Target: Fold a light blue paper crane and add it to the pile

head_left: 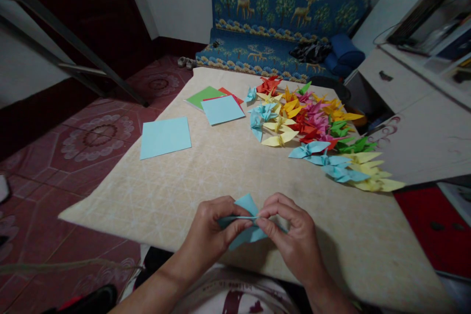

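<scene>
Close to the table's near edge I hold a partly folded light-blue sheet of origami paper (247,203) between both hands. My left hand (217,223) pinches it from the left, thumb in front and fingers behind. From the other side, my right hand (287,223) grips the paper's middle with thumb and fingertips. A narrow folded edge runs level between the thumbs, and one pointed flap sticks up above it. Another part of the paper hangs below the left thumb. The fingers hide some of the folds.
Many folded paper cranes (311,117) in several colours crowd the table's right side. A flat light-blue sheet (165,138) lies at left; a small pile of coloured squares (222,110) lies farther back. Beyond the cloth-covered table (121,201) stand a blue patterned sofa (265,24) and a white cabinet (408,117).
</scene>
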Demonstrator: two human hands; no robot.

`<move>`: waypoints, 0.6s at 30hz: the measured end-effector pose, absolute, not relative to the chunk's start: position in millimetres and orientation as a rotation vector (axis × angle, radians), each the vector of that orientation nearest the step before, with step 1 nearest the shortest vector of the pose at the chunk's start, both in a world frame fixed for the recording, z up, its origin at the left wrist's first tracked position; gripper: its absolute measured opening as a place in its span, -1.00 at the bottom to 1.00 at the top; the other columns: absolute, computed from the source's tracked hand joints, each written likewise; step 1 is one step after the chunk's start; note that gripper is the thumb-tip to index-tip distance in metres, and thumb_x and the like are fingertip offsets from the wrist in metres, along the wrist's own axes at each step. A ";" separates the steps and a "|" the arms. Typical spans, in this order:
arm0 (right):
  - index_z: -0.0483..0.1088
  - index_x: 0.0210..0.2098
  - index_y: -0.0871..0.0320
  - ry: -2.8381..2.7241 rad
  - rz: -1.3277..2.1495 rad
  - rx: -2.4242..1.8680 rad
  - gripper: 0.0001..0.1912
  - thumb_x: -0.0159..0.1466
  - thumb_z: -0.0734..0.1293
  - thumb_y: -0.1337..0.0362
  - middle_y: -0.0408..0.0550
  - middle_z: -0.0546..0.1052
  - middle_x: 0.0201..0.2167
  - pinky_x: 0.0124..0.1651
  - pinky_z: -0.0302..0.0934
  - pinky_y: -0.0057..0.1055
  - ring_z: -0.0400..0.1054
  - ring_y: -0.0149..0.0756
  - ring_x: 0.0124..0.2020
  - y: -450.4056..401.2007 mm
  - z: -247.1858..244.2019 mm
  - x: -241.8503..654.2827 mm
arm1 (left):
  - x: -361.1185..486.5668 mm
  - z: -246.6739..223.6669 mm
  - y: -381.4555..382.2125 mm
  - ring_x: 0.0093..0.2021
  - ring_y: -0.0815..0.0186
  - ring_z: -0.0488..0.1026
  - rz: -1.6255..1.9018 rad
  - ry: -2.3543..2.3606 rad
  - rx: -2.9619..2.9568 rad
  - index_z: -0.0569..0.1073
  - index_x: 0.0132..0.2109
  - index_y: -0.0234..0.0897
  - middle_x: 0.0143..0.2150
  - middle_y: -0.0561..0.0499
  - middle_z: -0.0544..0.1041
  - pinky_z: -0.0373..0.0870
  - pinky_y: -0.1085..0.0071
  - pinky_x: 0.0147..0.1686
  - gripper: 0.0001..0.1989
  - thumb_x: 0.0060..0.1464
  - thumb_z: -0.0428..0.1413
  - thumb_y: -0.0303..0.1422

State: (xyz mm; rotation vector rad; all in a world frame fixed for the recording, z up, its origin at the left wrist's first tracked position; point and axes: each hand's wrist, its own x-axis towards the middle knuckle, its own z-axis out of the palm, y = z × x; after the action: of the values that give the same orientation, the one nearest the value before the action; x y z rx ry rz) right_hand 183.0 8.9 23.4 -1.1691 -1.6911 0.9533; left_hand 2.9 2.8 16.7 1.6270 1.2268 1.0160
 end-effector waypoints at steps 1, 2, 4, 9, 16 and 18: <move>0.45 -0.50 0.12 -1.685 0.926 -1.176 -0.87 0.18 0.36 0.36 -0.12 0.43 -0.49 -0.26 0.19 -0.36 0.34 -0.28 -0.36 8.1 22.8 182.4 | 3.4 16.8 2.7 -0.48 0.36 0.42 1.011 1.229 1.596 0.61 -0.37 -0.27 -0.51 -0.01 0.51 0.27 0.48 -0.47 -0.86 0.06 0.21 -0.31; 0.44 -0.51 0.12 -1.676 0.901 -1.183 -0.86 0.19 0.37 0.35 -0.12 0.43 -0.49 -0.25 0.18 -0.36 0.34 -0.27 -0.35 7.7 21.9 181.6 | 3.8 16.7 2.6 -0.49 0.37 0.41 1.008 1.229 1.565 0.61 -0.37 -0.27 -0.51 0.00 0.52 0.27 0.48 -0.47 -0.85 0.06 0.21 -0.30; 0.43 -0.51 0.12 -1.656 0.884 -1.201 -0.85 0.21 0.35 0.32 -0.12 0.43 -0.48 -0.24 0.17 -0.37 0.34 -0.28 -0.35 8.3 19.3 180.5 | 4.0 16.1 3.0 -0.49 0.38 0.40 0.999 1.229 1.511 0.61 -0.37 -0.28 -0.52 0.00 0.52 0.27 0.49 -0.48 -0.83 0.07 0.20 -0.29; 0.43 -0.51 0.15 -1.635 1.069 -1.264 -0.78 0.25 0.32 0.24 -0.14 0.43 -0.51 -0.34 0.16 -0.43 0.32 -0.34 -0.42 14.5 16.8 184.6 | 0.7 11.5 5.3 -0.48 0.37 0.41 0.955 1.258 1.375 0.61 -0.37 -0.31 -0.49 -0.01 0.55 0.28 0.51 -0.50 -0.82 0.06 0.20 -0.28; 0.39 -0.51 0.13 -1.789 1.139 -1.288 -0.87 0.09 0.38 0.45 -0.19 0.43 -0.50 -0.32 0.18 -0.44 0.33 -0.34 -0.41 16.9 18.0 190.5 | -5.6 8.8 6.5 -0.38 0.32 0.49 1.030 1.241 1.424 0.55 -0.10 -0.27 -0.34 -0.03 0.60 0.38 0.49 -0.41 -0.67 -0.06 0.29 -0.34; 0.36 -0.52 0.12 -1.848 0.925 -1.211 -0.81 0.08 0.32 0.54 -0.16 0.45 -0.46 -0.23 0.19 -0.38 0.35 -0.30 -0.33 23.0 15.2 189.3 | -7.9 7.8 11.8 -0.40 0.34 0.49 1.097 1.206 1.522 0.41 0.11 -0.24 -0.35 0.00 0.59 0.38 0.50 -0.43 -0.47 -0.05 0.28 -0.42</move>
State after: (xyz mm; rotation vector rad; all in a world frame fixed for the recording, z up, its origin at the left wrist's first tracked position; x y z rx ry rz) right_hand 189.3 23.0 15.2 -1.2114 -1.8482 0.9245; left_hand -7.9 11.8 7.8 1.5218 1.2065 1.0971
